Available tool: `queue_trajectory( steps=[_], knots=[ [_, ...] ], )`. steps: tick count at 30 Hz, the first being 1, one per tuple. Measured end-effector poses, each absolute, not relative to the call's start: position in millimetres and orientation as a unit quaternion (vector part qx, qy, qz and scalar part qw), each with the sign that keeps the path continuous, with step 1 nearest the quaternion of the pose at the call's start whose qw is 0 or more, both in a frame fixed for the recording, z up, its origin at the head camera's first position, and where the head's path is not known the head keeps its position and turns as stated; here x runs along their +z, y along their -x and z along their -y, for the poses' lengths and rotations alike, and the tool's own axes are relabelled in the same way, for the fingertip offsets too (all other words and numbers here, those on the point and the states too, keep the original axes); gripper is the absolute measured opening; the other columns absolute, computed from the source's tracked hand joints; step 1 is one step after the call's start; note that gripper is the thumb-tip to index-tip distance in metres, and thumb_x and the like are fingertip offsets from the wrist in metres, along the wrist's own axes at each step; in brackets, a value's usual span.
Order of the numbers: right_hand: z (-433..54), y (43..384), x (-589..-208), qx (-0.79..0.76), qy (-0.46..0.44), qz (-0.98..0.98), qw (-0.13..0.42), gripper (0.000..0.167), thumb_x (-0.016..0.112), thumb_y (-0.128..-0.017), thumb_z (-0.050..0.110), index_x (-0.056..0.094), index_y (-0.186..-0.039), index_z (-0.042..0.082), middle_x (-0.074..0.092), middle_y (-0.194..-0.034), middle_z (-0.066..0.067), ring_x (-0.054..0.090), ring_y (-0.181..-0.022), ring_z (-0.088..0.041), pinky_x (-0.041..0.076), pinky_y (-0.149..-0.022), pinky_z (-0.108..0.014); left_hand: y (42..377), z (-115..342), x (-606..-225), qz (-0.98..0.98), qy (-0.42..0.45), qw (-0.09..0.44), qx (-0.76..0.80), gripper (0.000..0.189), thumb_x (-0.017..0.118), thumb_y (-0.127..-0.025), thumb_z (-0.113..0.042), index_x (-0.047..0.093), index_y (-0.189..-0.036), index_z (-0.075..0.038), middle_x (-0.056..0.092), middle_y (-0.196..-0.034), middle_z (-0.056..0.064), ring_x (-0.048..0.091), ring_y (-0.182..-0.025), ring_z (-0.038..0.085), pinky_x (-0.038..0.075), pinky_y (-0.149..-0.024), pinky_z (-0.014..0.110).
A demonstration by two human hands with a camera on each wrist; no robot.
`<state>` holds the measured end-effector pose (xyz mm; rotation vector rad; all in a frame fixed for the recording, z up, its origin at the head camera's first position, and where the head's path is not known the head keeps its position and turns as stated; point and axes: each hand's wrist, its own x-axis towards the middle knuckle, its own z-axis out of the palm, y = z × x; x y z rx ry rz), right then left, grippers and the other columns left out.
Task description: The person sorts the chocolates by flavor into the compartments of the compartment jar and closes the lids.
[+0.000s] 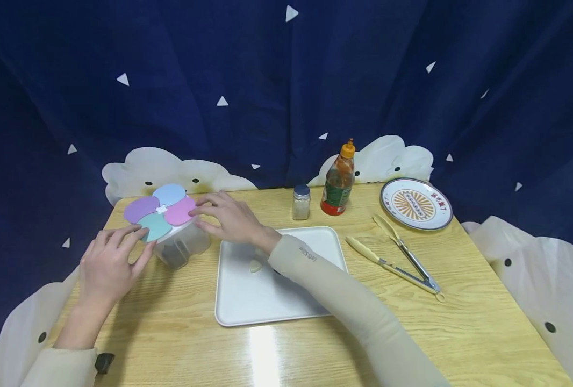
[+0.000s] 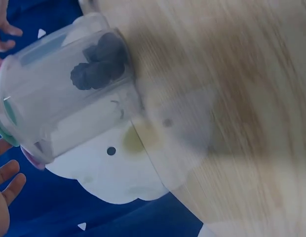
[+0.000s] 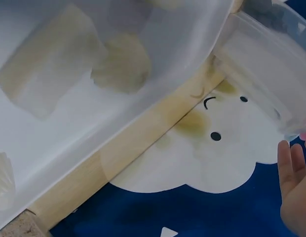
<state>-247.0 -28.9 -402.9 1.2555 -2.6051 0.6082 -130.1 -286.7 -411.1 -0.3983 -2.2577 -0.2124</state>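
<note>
A clear storage box (image 1: 182,248) stands at the left of the table, topped by petal-shaped lids in purple, blue, pink and green. My left hand (image 1: 107,263) is at its near left side, fingertips by the green lid (image 1: 155,227). From the right, my right hand (image 1: 230,217) reaches over the tray, its fingertips touching the edge of the pink lid (image 1: 180,210). Both hands have loosely bent, spread fingers. Dark, lumpy pieces (image 2: 101,66) show through the box wall in the left wrist view.
Under my right arm lies a white tray (image 1: 238,306) with pale pieces (image 3: 121,61) on it. Behind it stand a dark-capped seasoning jar (image 1: 301,203) and a red sauce bottle (image 1: 338,183). Tongs (image 1: 402,263) and a patterned plate (image 1: 416,204) lie at the right.
</note>
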Motion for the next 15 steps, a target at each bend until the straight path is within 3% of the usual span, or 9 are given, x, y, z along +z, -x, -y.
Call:
queue_trajectory(
  steps=[5, 9, 13, 15],
  knots=[
    [32, 243, -403, 0.204, -0.430, 0.874, 0.100, 0.035, 0.060, -0.105, 0.045, 0.071, -0.134, 0.030, 0.062, -0.146, 0.007, 0.054, -0.136, -0.013, 0.057, -0.089, -0.029, 130, 288, -409, 0.900, 0.146, 0.399, -0.103, 0.069, 0.041, -0.103, -0.062, 0.074, -0.107, -0.001, 0.075, -0.107, 0.023, 0.064, -0.093, 0.047, 0.050, -0.074, 0.059],
    [37, 249, -396, 0.198, -0.428, 0.878, 0.085, 0.044, 0.061, -0.103, 0.048, 0.066, -0.142, 0.028, 0.057, -0.155, 0.007, 0.055, -0.136, -0.013, 0.057, -0.090, -0.028, 133, 280, -409, 0.890, 0.164, 0.414, -0.096, 0.063, 0.046, -0.104, -0.057, 0.074, -0.103, 0.000, 0.074, -0.099, 0.024, 0.064, -0.089, 0.048, 0.051, -0.072, 0.058],
    [44, 255, -390, 0.180, -0.434, 0.881, 0.054, 0.055, 0.060, -0.103, 0.052, 0.057, -0.152, 0.028, 0.048, -0.165, 0.007, 0.050, -0.145, -0.015, 0.051, -0.112, -0.033, 136, 273, -411, 0.882, 0.172, 0.430, -0.091, 0.057, 0.051, -0.105, -0.053, 0.074, -0.103, -0.001, 0.073, -0.095, 0.024, 0.064, -0.085, 0.049, 0.052, -0.072, 0.057],
    [47, 256, -389, 0.174, -0.439, 0.881, 0.040, 0.056, 0.059, -0.103, 0.053, 0.055, -0.153, 0.028, 0.047, -0.165, 0.007, 0.048, -0.148, -0.016, 0.048, -0.117, -0.036, 137, 272, -412, 0.883, 0.167, 0.429, -0.090, 0.058, 0.049, -0.106, -0.053, 0.075, -0.103, -0.001, 0.072, -0.094, 0.024, 0.063, -0.083, 0.048, 0.052, -0.071, 0.056]
  ],
)
